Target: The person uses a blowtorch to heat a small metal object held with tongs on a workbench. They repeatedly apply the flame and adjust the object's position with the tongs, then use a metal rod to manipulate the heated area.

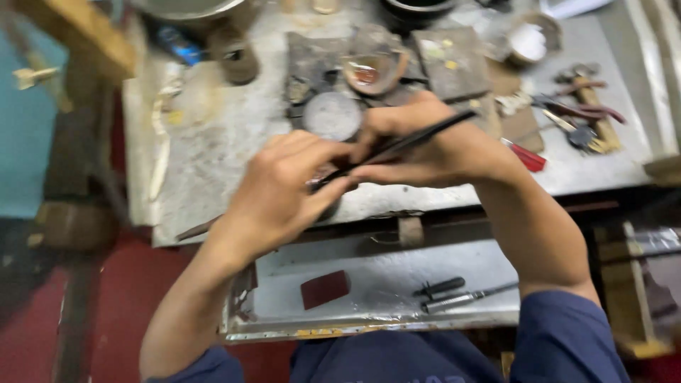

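My right hand (433,145) grips a long thin black tool (415,140), like a file, that slants up to the right. Its lower tip meets the fingertips of my left hand (284,191), which pinch something small; that piece is hidden by the fingers. Both hands are over the front edge of a worn grey workbench (213,135). Just beyond them lies a round grey disc (332,115).
A metal tray (383,284) under the bench front holds a dark red block (325,289) and two small tools (454,292). A red-handled tool (526,157), pliers (585,110), a brush, small dishes (528,41) and a bowl (372,71) lie on the bench.
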